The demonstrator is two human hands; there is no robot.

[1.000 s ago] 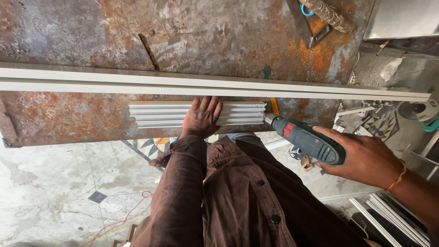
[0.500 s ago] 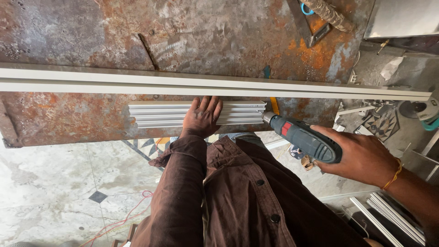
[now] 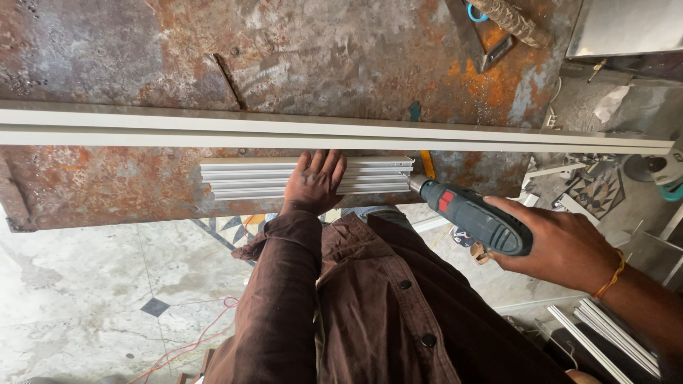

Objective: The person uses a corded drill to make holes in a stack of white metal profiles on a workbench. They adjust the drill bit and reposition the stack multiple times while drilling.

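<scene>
My left hand (image 3: pixel 313 181) lies flat, fingers spread, on a short ribbed aluminium profile (image 3: pixel 242 179) at the near edge of a rusty metal table (image 3: pixel 142 57). My right hand (image 3: pixel 565 245) grips a dark power drill (image 3: pixel 473 217) with a red switch. The drill's chuck sits against the right end of the short profile. A long pale aluminium bar (image 3: pixel 178 131) runs across the whole table just behind the profile. My brown shirt and left sleeve fill the lower middle of the view.
A metal square and a rough rod (image 3: pixel 498 32) lie at the table's far right. Pale profile strips (image 3: pixel 612 331) are stacked on the floor at lower right. An orange cable (image 3: pixel 206 334) trails over the tiled floor. A round power tool (image 3: pixel 665 171) sits at the right edge.
</scene>
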